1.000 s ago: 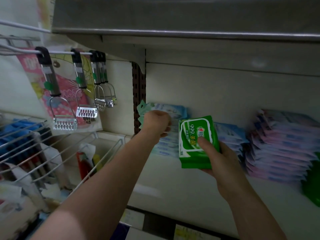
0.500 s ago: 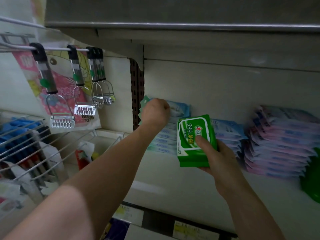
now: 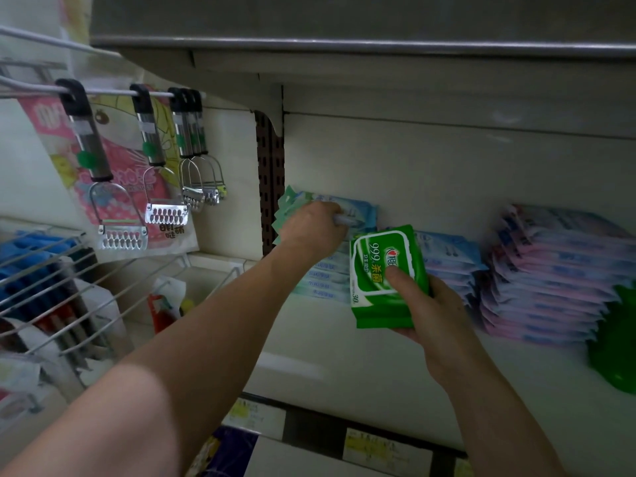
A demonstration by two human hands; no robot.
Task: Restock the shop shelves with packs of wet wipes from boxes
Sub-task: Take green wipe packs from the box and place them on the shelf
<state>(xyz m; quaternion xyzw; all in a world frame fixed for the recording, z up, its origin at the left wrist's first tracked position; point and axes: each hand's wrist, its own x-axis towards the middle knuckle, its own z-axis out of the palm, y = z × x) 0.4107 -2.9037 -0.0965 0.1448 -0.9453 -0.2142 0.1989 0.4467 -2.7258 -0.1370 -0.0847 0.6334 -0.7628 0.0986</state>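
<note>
My right hand (image 3: 434, 316) grips a small bundle of green wet wipe packs (image 3: 377, 270), thumb on the front, just above the white shelf (image 3: 344, 359). My left hand (image 3: 309, 228) reaches to the stack of blue wipe packs (image 3: 323, 282) at the shelf's left end, by the slotted upright. Its fingers curl over the top pack of that stack. The green bundle sits right in front of the stack's right side and hides part of it.
A lower blue stack (image 3: 447, 249) and a tall pink stack (image 3: 550, 277) fill the shelf's back right, with a green item (image 3: 616, 342) at the far right. Metal peelers (image 3: 120, 215) hang left above a wire basket (image 3: 51, 290). An upper shelf (image 3: 344, 46) overhangs.
My left hand has shifted slightly right along the top of the blue stack. The right hand and green packs have barely moved.
</note>
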